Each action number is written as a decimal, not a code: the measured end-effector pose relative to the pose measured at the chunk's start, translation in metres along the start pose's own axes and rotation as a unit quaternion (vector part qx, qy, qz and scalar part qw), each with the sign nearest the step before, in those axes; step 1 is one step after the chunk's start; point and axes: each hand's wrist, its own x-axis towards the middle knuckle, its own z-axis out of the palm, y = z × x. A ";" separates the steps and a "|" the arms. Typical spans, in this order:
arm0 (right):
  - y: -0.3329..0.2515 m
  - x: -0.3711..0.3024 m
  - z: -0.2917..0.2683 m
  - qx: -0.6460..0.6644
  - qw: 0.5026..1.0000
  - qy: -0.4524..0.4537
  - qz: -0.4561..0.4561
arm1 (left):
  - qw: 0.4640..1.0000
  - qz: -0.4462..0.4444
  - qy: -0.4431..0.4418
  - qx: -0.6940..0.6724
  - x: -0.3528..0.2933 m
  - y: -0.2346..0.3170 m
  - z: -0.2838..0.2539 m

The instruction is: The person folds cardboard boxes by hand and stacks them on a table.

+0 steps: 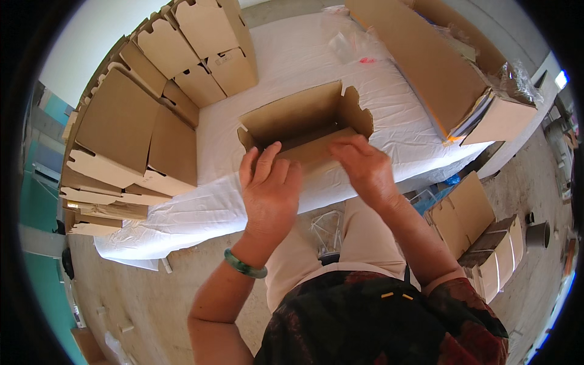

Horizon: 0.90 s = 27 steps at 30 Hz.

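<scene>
Head view: open cardboard box [289, 118] sits on the white-covered counter [292, 52], near edge, directly in front of the person, open side up. Left hand [271, 191] at the box's near left corner: grip partly open, fingers bent and apart, fingertips by the rim. Can't tell whether it has hold of the cardboard; thumb contact hidden. Right hand [366, 170] at the near wall, toward its right end: grip nearly closed, fingers bunched at the top edge. Can't tell if pinching or just pressing. Green bangle [244, 265] on left wrist. Stacked cardboard boxes [115, 112] along the counter's left side. Long carton [420, 61] on its right, clear plastic [350, 45] just beside that. More cardboard [471, 210] down on the floor [152, 304], right side.
</scene>
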 end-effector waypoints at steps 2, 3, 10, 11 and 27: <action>0.008 -0.003 -0.006 0.003 1.000 0.014 0.018 | 1.000 0.012 -0.008 0.011 -0.004 -0.006 -0.005; 0.010 -0.002 -0.010 0.004 1.000 0.013 0.021 | 1.000 0.019 -0.010 0.019 -0.005 -0.008 -0.008; 0.016 -0.001 -0.009 0.004 1.000 0.002 0.019 | 0.998 0.029 -0.036 0.041 -0.014 -0.019 -0.015; 0.016 0.000 -0.009 0.003 1.000 -0.004 0.020 | 0.998 0.031 -0.037 0.030 -0.013 -0.020 -0.015; 0.021 -0.001 -0.015 0.021 0.999 -0.019 0.034 | 0.997 0.031 -0.055 0.048 -0.015 -0.025 -0.023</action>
